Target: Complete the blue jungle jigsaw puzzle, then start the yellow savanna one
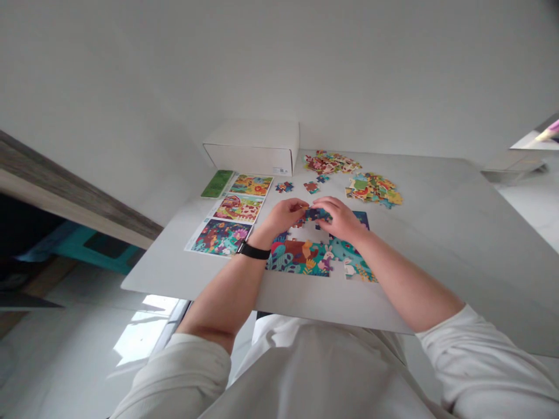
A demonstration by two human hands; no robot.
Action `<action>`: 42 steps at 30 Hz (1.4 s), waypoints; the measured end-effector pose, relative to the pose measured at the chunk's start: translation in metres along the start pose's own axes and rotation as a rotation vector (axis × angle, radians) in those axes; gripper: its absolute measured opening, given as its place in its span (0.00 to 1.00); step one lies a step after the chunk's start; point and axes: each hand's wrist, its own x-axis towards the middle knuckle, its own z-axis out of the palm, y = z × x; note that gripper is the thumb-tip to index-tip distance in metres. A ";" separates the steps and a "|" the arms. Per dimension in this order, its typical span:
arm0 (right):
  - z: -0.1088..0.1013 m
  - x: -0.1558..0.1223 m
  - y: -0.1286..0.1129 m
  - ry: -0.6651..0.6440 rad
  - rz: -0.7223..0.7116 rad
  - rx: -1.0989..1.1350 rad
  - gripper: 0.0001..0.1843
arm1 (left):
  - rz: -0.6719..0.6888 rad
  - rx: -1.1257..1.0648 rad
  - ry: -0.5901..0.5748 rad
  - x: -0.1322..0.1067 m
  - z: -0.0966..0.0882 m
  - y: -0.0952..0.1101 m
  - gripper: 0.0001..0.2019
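Observation:
My left hand (283, 215) and my right hand (337, 219) meet above a part-built jigsaw puzzle (301, 259), both pinching a dark blue puzzle piece (317, 214) between their fingers. The puzzle shows colourful leaves and a rabbit, with a gap in its upper part. To the left lie several printed picture cards (239, 208) in a column. Small groups of loose pieces (311, 187) lie beyond my hands, and two heaps of loose pieces (373, 189) sit further off. A black watch strap (254, 251) circles my left wrist.
The pale grey table (437, 244) has a white cardboard box (252, 148) at its far edge and a green card (217, 183) beside the picture cards. A wall rises behind. A teal stool (96, 247) stands on the floor below left.

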 end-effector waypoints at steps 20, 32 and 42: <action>0.012 -0.007 0.007 -0.247 0.086 -0.107 0.12 | -0.048 0.626 0.138 -0.006 -0.012 0.006 0.17; 0.015 -0.005 0.001 -0.308 0.084 -0.201 0.12 | 0.000 0.759 0.010 -0.007 -0.006 -0.004 0.15; 0.016 -0.005 0.006 -0.337 0.061 -0.192 0.11 | 0.049 0.794 -0.042 -0.010 -0.004 -0.004 0.19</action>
